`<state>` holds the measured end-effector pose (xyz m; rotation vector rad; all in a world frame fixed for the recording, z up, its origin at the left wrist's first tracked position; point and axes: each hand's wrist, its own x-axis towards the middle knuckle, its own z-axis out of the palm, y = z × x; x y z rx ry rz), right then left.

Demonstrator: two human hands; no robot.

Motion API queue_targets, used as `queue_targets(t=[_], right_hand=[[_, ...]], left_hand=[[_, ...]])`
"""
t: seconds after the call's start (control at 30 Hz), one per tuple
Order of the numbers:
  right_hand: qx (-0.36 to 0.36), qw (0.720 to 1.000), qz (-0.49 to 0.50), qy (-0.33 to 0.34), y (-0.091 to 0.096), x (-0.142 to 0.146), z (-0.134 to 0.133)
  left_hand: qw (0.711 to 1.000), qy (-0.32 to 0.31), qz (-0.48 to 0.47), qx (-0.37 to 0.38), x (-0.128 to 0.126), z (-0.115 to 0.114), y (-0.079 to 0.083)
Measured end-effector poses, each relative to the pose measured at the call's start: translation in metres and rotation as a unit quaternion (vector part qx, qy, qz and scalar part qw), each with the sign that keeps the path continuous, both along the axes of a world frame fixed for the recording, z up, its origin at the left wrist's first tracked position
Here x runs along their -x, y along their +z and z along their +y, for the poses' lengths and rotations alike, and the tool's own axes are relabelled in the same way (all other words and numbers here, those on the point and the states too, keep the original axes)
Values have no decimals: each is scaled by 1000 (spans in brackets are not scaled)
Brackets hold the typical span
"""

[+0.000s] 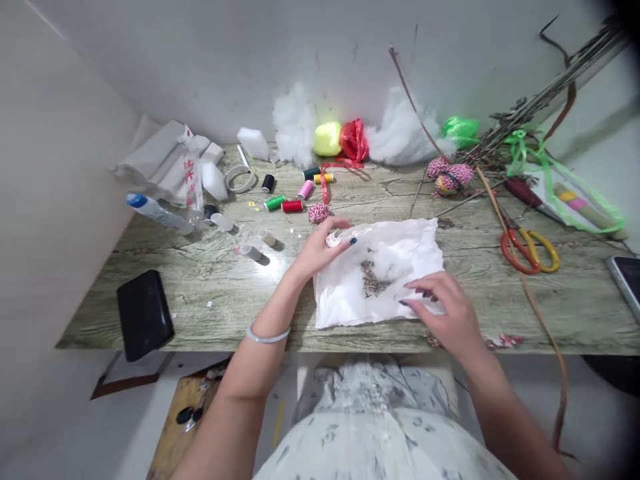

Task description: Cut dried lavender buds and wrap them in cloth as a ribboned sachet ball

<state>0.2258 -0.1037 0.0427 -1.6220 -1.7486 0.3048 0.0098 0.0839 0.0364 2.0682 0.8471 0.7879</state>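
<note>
A crumpled white sheet lies flat on the wooden table, with a small heap of dried brownish bits near its middle. My left hand pinches the sheet's upper left corner, fingers closed on it. My right hand rests on the sheet's lower right edge, fingers stretched out and pressing it down. A pale bangle circles my left wrist.
Several thread spools and a red-white twine ball lie behind the sheet. Red and yellow scissors and dried branches sit right. A black case, a tube, stuffing and a phone ring the table.
</note>
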Motion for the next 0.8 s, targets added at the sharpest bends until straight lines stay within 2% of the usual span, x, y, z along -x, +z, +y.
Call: queue_targets(t=[0.07,0.13,0.2,0.27,0.37,0.47,0.6,0.8], right_hand=[[-10,998,-48,41,-3,13,-6],[-29,993,-99,56,-5,21,-6],[-44,988,-140,55,-6,24,-4],[-49,983,-167,55,-5,26,-1],[-27,977,-198,76,-4,31,5],[-1,970,-222,101,-2,38,12],[14,964,-233,124,-5,41,24],[25,968,-200,148,-14,40,35]], left_hand=[[994,61,6,-89,6,-6,14],[982,100,56,-152,13,-21,32],[978,34,152,-136,21,-45,46],[964,-31,245,-100,26,-74,49],[947,-13,304,-100,27,-110,33],[949,24,303,-87,20,-128,11],[952,67,289,-72,12,-135,-5],[960,78,261,-62,12,-139,-12]])
